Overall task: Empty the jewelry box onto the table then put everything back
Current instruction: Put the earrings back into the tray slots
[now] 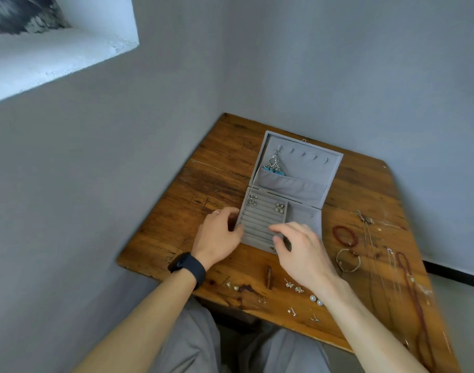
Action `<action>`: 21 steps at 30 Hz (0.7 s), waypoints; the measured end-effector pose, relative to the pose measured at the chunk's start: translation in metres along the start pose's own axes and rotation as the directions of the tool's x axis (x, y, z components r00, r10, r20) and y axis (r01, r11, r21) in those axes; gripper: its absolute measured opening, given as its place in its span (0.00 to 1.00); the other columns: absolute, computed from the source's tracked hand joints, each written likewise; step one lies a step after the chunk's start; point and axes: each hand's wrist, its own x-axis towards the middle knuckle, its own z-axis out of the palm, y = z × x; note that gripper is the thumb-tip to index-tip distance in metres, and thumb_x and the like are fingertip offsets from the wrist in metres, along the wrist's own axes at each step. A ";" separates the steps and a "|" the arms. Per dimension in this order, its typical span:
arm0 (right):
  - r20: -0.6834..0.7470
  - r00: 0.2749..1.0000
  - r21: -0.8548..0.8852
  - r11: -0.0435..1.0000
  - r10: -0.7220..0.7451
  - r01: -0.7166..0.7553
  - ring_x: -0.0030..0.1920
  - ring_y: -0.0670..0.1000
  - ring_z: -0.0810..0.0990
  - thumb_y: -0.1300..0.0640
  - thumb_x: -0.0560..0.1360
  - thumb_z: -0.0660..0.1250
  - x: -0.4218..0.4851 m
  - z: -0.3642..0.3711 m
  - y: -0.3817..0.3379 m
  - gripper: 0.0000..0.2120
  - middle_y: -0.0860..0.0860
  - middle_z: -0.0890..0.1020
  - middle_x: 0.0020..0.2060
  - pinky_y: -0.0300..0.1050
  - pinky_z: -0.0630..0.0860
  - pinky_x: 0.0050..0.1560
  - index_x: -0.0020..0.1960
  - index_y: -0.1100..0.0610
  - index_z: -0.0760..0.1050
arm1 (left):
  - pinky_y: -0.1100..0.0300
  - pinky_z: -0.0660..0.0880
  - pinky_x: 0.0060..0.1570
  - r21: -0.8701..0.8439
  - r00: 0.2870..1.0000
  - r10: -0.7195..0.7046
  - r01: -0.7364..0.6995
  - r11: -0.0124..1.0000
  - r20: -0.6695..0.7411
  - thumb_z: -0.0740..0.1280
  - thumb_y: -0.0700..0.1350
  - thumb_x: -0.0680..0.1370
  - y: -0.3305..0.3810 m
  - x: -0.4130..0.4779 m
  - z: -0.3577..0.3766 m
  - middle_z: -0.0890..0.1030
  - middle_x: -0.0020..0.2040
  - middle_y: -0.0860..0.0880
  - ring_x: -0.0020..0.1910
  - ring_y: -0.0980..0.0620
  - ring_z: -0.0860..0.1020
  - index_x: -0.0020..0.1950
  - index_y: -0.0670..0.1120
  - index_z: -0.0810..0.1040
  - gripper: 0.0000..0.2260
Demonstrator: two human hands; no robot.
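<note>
An open grey velvet jewelry box (306, 215) lies on the wooden table (203, 184), its lid (311, 160) flat behind it. A silver and blue pendant (274, 164) hangs in the lid above its pocket. Two earring pairs (279, 207) sit on the ring rolls. My left hand (219, 235) grips the box's left edge. My right hand (300, 247) hovers over the front right of the rolls with curled fingers; whether it pinches anything is hidden. Several stud earrings (295, 286) lie along the near table edge.
A red bead bracelet (345, 236), a thin cord bracelet (348, 261) and several long necklaces (408, 278) lie on the right of the table. A small brown piece (269, 275) lies in front of the box. Grey walls close in behind and left.
</note>
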 end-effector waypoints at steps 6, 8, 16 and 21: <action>-0.005 1.000 0.077 0.997 0.029 -0.028 0.55 0.38 0.70 0.48 0.79 0.66 -0.064 0.021 -0.021 0.12 0.38 0.79 0.55 0.28 0.65 0.50 0.62 0.44 0.79 | 0.66 0.66 0.55 0.065 0.998 0.051 -0.053 0.997 0.027 0.67 0.52 0.77 -0.012 -0.067 -0.016 0.76 0.60 0.61 0.60 0.61 0.71 0.64 0.61 0.75 0.15; -0.012 1.000 0.084 0.996 0.025 -0.024 0.54 0.39 0.70 0.46 0.78 0.67 -0.079 0.031 -0.030 0.12 0.37 0.80 0.53 0.28 0.65 0.49 0.61 0.43 0.79 | 0.71 0.64 0.54 0.073 0.997 0.074 -0.075 0.995 0.016 0.68 0.51 0.77 -0.015 -0.086 -0.018 0.75 0.59 0.63 0.60 0.62 0.71 0.62 0.61 0.77 0.14; -0.071 0.995 -0.002 0.998 0.063 -0.063 0.51 0.47 0.74 0.44 0.76 0.70 -0.097 0.061 -0.058 0.13 0.42 0.82 0.50 0.46 0.77 0.48 0.58 0.47 0.82 | 0.62 0.67 0.62 0.208 0.988 0.147 -0.154 0.966 0.053 0.70 0.51 0.77 -0.018 -0.116 -0.018 0.76 0.60 0.60 0.61 0.60 0.69 0.60 0.60 0.82 0.12; -0.117 0.992 -0.095 0.994 0.041 -0.052 0.48 0.50 0.76 0.48 0.74 0.73 -0.094 0.066 -0.061 0.10 0.45 0.84 0.47 0.48 0.77 0.44 0.54 0.47 0.84 | 0.59 0.66 0.63 0.227 0.988 0.148 -0.156 0.961 0.048 0.70 0.53 0.77 -0.017 -0.116 -0.017 0.76 0.60 0.58 0.62 0.59 0.68 0.54 0.58 0.83 0.07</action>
